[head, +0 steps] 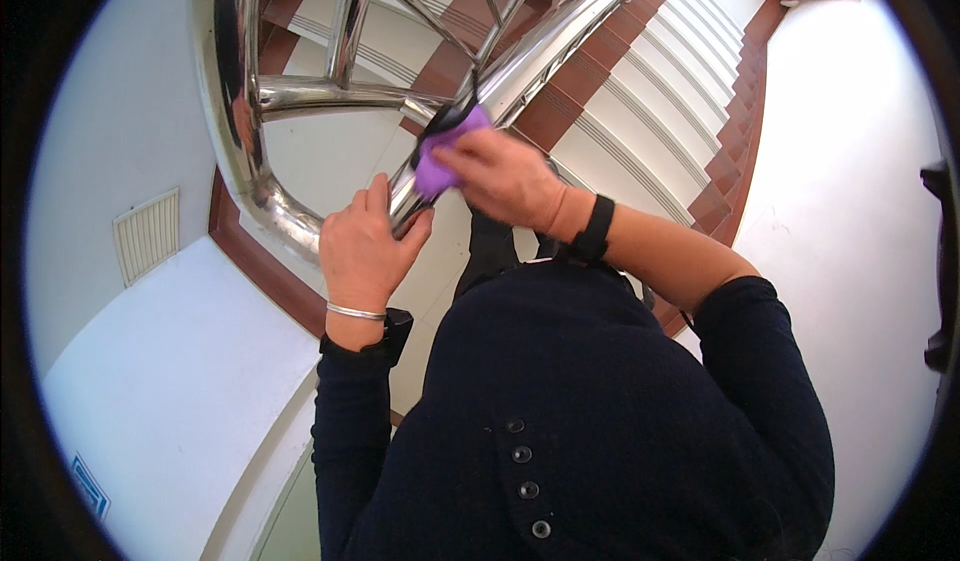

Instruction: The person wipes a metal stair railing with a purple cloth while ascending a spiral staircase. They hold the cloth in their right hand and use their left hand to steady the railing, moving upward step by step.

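A polished metal handrail (574,32) slopes along the stairs and bends round at its lower end. My right hand (514,178), slightly blurred, grips a purple cloth (442,159) and presses it against the rail's surface. Close by, my left hand (367,234) rests on the rail near the bend, its fingers on one side and its thumb on the other. That hand appears to clasp the metal tube; its palm side is hidden. Dark reflections show on the rail beside the cloth.
Metal balusters (352,24) join a lower cross tube (300,94). Pale stair treads (637,125) with red-brown borders lie beyond the rail. White walls (840,186) stand on both sides, with a vent grille (148,236) low at left. Tiled floor (435,276) lies beneath.
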The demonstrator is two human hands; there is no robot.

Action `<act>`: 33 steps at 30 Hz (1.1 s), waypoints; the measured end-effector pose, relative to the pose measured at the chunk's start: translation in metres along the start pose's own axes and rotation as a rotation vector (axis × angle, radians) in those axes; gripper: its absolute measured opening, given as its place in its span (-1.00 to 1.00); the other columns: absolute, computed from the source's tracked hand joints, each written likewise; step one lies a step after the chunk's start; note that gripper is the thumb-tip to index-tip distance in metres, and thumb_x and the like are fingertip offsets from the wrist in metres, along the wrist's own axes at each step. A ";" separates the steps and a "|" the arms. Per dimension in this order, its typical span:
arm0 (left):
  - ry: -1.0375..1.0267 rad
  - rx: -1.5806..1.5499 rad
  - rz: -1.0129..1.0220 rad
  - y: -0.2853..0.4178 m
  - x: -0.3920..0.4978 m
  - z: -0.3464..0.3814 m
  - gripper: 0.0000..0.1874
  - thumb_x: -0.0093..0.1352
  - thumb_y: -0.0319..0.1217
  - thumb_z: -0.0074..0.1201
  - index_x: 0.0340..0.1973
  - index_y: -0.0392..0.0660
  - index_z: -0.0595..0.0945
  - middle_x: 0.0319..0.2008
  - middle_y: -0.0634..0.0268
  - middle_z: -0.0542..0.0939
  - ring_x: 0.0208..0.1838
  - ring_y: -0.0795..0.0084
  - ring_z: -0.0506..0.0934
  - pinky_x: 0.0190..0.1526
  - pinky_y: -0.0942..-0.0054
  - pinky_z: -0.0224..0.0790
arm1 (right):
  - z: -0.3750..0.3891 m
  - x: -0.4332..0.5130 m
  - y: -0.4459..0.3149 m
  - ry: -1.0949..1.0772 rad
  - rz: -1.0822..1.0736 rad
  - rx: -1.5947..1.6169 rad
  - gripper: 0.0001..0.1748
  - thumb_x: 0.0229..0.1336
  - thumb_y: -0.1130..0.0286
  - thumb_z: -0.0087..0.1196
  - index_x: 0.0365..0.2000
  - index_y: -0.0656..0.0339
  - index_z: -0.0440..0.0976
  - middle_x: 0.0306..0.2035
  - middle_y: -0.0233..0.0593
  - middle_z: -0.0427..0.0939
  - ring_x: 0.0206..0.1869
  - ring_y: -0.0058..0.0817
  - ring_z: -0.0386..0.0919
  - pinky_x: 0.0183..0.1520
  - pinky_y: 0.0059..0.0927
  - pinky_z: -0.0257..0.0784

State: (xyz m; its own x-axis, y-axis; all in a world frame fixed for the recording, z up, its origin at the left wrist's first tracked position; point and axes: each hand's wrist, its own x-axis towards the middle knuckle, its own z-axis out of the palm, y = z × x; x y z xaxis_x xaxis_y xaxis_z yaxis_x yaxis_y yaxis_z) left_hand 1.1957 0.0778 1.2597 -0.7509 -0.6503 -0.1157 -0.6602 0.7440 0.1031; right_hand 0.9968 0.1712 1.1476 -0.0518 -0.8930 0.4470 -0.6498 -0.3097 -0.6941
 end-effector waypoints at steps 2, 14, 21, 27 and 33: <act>-0.058 -0.009 -0.048 0.009 0.007 0.004 -0.31 0.35 0.00 0.33 0.23 -0.17 0.54 -0.17 0.05 0.66 -0.17 0.02 0.68 -0.17 0.10 0.52 | 0.002 -0.001 -0.003 -0.079 -0.073 0.051 -0.45 0.10 0.45 0.35 0.15 0.19 0.57 -0.02 -0.16 0.54 0.03 -0.17 0.61 0.02 -0.24 0.67; -0.082 0.120 -0.178 0.036 0.027 0.028 -0.30 0.45 0.00 0.23 0.29 -0.28 0.50 -0.02 -0.07 0.66 -0.05 -0.11 0.68 -0.05 0.00 0.56 | -0.008 -0.007 0.031 0.066 0.014 0.007 -0.45 0.15 0.47 0.33 0.18 0.15 0.54 -0.10 -0.13 0.50 -0.09 -0.14 0.62 -0.07 -0.25 0.66; 0.036 0.202 -0.087 0.053 0.048 0.049 -0.29 0.44 0.04 0.23 0.28 -0.25 0.49 -0.06 0.05 0.64 -0.06 0.03 0.67 -0.08 0.08 0.52 | -0.020 -0.009 0.078 0.165 0.350 0.031 -0.52 0.23 0.52 0.25 0.17 0.10 0.55 -0.06 -0.05 0.53 -0.08 -0.02 0.62 -0.05 -0.13 0.65; 0.034 0.291 -0.090 0.054 0.052 0.055 -0.24 0.41 0.10 0.23 0.27 -0.25 0.50 -0.17 0.18 0.60 -0.14 0.17 0.64 -0.11 0.18 0.49 | -0.017 -0.006 0.052 0.138 0.304 -0.091 -0.51 0.21 0.41 0.28 0.16 0.08 0.53 -0.15 -0.10 0.52 -0.16 -0.04 0.62 -0.13 -0.14 0.61; 0.060 0.285 -0.085 0.055 0.052 0.055 -0.26 0.42 0.09 0.23 0.25 -0.26 0.51 -0.19 0.15 0.61 -0.17 0.15 0.65 -0.14 0.17 0.51 | -0.014 -0.007 0.066 0.143 0.299 -0.021 -0.53 0.20 0.43 0.26 0.15 0.07 0.57 -0.11 -0.08 0.55 -0.11 0.04 0.61 -0.06 -0.11 0.60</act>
State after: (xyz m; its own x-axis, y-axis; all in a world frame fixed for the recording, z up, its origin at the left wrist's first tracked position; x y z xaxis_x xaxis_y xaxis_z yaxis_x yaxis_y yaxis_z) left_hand 1.1215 0.0933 1.2055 -0.6984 -0.7138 -0.0523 -0.6953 0.6941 -0.1865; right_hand 0.9441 0.1618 1.1062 -0.3476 -0.8879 0.3012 -0.6051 -0.0330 -0.7954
